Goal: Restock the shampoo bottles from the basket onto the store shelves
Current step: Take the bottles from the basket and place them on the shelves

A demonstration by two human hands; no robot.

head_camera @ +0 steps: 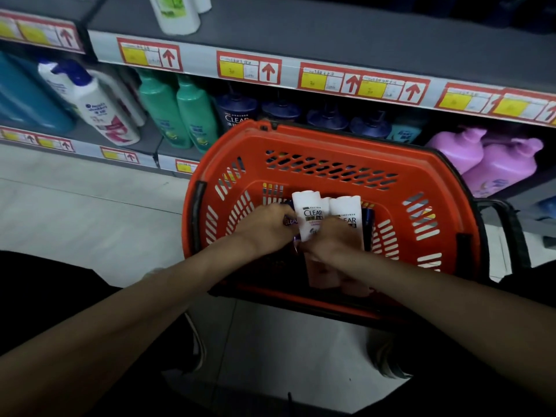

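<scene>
An orange basket (325, 139) stands on the floor before the shelves. Inside lie two white CLEAR shampoo bottles, one (310, 210) left of the other (346, 209), with dark bottles beside them. My left hand (264, 230) reaches into the basket and grips a dark purple CLEAR bottle (289, 220), mostly hidden under my fingers. My right hand (334, 239) is curled round the lower part of the left white bottle. The basket's near contents are hidden by my hands.
The lower shelf (126, 139) holds a white pump bottle (99, 106), green bottles (177, 112), dark blue CLEAR bottles (237, 111) and pink jugs (493, 164). The upper shelf (301, 31) carries a white bottle (176, 13). Price tags line the shelf edges. Pale floor tiles (75, 212) lie left.
</scene>
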